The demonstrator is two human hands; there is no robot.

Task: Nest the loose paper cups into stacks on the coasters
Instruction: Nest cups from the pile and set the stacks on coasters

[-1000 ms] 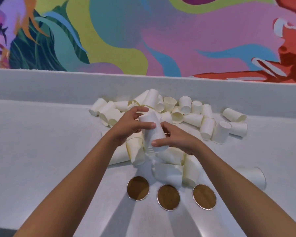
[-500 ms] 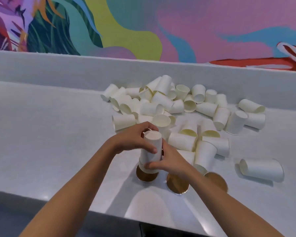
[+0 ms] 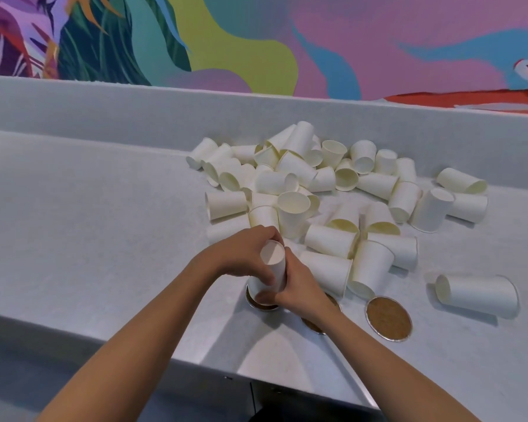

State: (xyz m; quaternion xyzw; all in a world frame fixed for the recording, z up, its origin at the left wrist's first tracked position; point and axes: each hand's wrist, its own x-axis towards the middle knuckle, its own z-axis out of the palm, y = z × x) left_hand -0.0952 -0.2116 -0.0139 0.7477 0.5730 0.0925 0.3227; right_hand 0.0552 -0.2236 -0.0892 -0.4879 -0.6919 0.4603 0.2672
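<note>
Paper stack (image 3: 272,257): head view; short nest of white cups, inverted with the base up, upright over the left coaster close to the counter's near edge; contact between lower rim and coaster hidden behind fingers.
Left hand (image 3: 241,254): curled round the stack's upper wall from the left.
Right hand (image 3: 299,287): clamped on the lower wall from the right, thumb across the rim; both hands together on the same stack.
Left coaster (image 3: 252,301): round, cork-brown inside a metal ring, mostly covered by the stack.
Middle coaster (image 3: 313,325): partly under the right wrist, no cups seen on it.
Right coaster (image 3: 388,318): bare, just beside the nearest fallen cups.
Loose cups (image 3: 302,178): large heap, mostly lying on their sides, reaching from just behind the coasters to the counter's back edge.
Lone cup (image 3: 476,295): on its side, apart from the heap, toward the right edge.
Step in hand: probably seating the stack on the left coaster.
Doing it well: lower straight, centre the rim inside the metal ring, grip lightly to spare the thin paper, release only once no lean shows, lift clear without brushing the heap behind.
Progress: early, judging by the heap.
Counter (image 3: 104,239): pale grey, matte, faintly speckled, with a raised ledge (image 3: 104,108) along the back edge.
Room: bright mural (image 3: 256,32) of purple, green, pink, blue and red behind the ledge; cabinet fronts below the near edge.
</note>
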